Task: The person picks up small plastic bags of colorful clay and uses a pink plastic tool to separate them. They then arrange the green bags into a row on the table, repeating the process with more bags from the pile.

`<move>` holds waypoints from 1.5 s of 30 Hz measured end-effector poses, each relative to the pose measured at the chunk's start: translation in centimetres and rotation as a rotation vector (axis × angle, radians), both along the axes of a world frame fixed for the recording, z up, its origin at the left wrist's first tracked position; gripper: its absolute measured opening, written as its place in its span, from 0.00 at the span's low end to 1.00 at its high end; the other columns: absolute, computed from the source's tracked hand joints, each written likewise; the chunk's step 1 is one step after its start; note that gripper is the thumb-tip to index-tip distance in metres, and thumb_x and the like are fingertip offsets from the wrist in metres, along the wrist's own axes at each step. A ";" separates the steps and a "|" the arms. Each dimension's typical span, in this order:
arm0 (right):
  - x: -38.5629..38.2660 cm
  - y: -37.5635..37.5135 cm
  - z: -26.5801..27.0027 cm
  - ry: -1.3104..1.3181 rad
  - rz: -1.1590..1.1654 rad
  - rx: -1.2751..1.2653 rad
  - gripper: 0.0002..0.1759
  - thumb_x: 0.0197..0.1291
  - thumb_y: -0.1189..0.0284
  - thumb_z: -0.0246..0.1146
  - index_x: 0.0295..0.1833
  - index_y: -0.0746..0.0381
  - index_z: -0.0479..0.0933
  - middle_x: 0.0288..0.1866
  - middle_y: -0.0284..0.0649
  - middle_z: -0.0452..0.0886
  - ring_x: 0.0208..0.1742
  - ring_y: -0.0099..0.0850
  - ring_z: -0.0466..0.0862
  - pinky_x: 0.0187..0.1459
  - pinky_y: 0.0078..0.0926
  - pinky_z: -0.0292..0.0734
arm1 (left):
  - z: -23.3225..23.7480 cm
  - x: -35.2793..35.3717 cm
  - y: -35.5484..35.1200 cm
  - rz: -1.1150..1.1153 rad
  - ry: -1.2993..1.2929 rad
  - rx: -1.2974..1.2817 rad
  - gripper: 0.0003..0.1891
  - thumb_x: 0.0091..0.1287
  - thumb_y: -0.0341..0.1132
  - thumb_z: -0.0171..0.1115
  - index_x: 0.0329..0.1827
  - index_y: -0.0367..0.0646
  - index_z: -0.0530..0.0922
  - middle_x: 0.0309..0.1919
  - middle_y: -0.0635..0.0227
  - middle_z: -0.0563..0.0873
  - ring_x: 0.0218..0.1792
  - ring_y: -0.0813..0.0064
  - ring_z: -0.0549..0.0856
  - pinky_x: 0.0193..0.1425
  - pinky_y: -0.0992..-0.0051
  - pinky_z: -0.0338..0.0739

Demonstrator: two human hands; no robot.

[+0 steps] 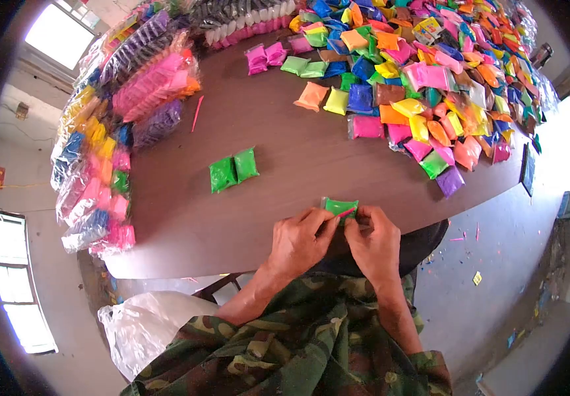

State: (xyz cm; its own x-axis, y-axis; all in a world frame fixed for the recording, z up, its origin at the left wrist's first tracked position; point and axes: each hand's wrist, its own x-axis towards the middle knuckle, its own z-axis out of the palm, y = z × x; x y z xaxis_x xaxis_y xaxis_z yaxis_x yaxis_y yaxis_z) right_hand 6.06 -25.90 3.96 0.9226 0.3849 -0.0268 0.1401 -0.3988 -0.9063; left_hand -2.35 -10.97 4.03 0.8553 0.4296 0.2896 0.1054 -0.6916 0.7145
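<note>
Near front edge of tabletop (186,218), pinching green packet (342,205) and pink stick (347,212) between fingers (330,226) of left hand (301,239) and right hand (373,243); apparently pairing stick with packet; next likely calls for keeping both firmly aligned.

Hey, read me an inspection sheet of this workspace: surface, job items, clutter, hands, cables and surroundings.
Surface: smooth brown table.
Job's things: shiny green plastic packet, thin pink stick across it; two similar green packets farther in.
Clutter: heaped multicoloured plastic packets right; bundled, clear-bagged coloured packets left.
Hands: left hand and right hand pinch the packet's near edge.
Cables: possible thin wire, left wall.
Surroundings: white plastic bag beside the person; small scraps on the grey floor.
</note>
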 end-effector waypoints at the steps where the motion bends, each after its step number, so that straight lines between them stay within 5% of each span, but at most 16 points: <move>1: 0.2 -0.1 -0.2 0.018 0.002 0.001 0.12 0.69 0.73 0.73 0.53 0.66 0.86 0.42 0.53 0.95 0.45 0.46 0.98 0.47 0.40 0.91 | -0.2 -0.1 0.1 0.019 0.019 -0.028 0.06 0.72 0.33 0.79 0.41 0.43 0.89 0.34 0.57 0.92 0.33 0.50 0.93 0.34 0.58 0.85; 5: 0.6 -0.3 -1.0 0.107 0.006 -0.016 0.15 0.68 0.72 0.74 0.57 0.65 0.86 0.41 0.54 0.94 0.44 0.47 0.98 0.47 0.41 0.91 | -1.0 -0.1 0.9 0.105 0.006 -0.048 0.07 0.72 0.34 0.77 0.38 0.44 0.87 0.34 0.59 0.92 0.31 0.47 0.90 0.34 0.54 0.84; 8: 0.4 0.0 1.7 0.168 -0.022 0.023 0.21 0.67 0.71 0.74 0.65 0.62 0.85 0.41 0.53 0.94 0.42 0.51 0.96 0.45 0.45 0.90 | -0.7 -0.4 2.2 0.132 0.115 0.055 0.06 0.72 0.33 0.78 0.40 0.42 0.89 0.35 0.54 0.93 0.34 0.53 0.95 0.37 0.59 0.87; 11: 0.1 -0.1 0.2 -0.152 0.074 -0.114 0.26 0.68 0.70 0.72 0.71 0.58 0.84 0.42 0.51 0.93 0.41 0.55 0.94 0.44 0.51 0.88 | -0.2 -0.7 1.5 0.110 0.102 0.048 0.06 0.72 0.33 0.77 0.40 0.42 0.89 0.33 0.55 0.93 0.34 0.51 0.94 0.38 0.59 0.86; 21: -0.8 -0.5 0.3 -0.242 0.084 -0.194 0.20 0.69 0.67 0.73 0.65 0.57 0.85 0.43 0.50 0.93 0.43 0.56 0.93 0.44 0.55 0.87 | 0.5 -0.7 2.3 0.062 0.109 -0.022 0.06 0.71 0.33 0.78 0.41 0.43 0.88 0.34 0.55 0.92 0.33 0.49 0.93 0.37 0.56 0.86; 25: -0.9 -0.7 0.3 -0.201 0.072 -0.223 0.20 0.68 0.65 0.73 0.63 0.56 0.85 0.39 0.49 0.93 0.40 0.56 0.93 0.42 0.55 0.87 | -0.5 -1.2 1.6 0.100 0.175 0.199 0.06 0.72 0.31 0.77 0.40 0.41 0.87 0.32 0.55 0.92 0.32 0.52 0.93 0.35 0.59 0.85; 32: -1.0 -0.8 -0.3 -0.177 0.045 -0.257 0.19 0.67 0.63 0.75 0.62 0.56 0.86 0.36 0.47 0.93 0.37 0.54 0.94 0.40 0.54 0.88 | 1.3 -2.1 0.6 0.000 0.085 -0.092 0.07 0.72 0.31 0.78 0.39 0.40 0.87 0.32 0.54 0.91 0.31 0.56 0.93 0.36 0.60 0.85; 36: -1.0 -1.0 -0.5 -0.146 0.040 -0.231 0.20 0.67 0.63 0.76 0.61 0.56 0.86 0.35 0.47 0.93 0.37 0.54 0.94 0.40 0.53 0.88 | -0.7 -2.5 1.0 0.086 0.159 0.077 0.06 0.73 0.32 0.77 0.41 0.40 0.88 0.33 0.55 0.92 0.33 0.56 0.94 0.37 0.60 0.86; 45: -1.0 -1.0 -0.6 -0.101 0.005 -0.166 0.21 0.66 0.64 0.77 0.62 0.58 0.86 0.36 0.47 0.93 0.39 0.49 0.95 0.43 0.47 0.89 | -0.2 -2.1 1.1 0.068 0.156 0.087 0.06 0.73 0.33 0.77 0.40 0.42 0.88 0.33 0.55 0.92 0.33 0.48 0.92 0.36 0.58 0.85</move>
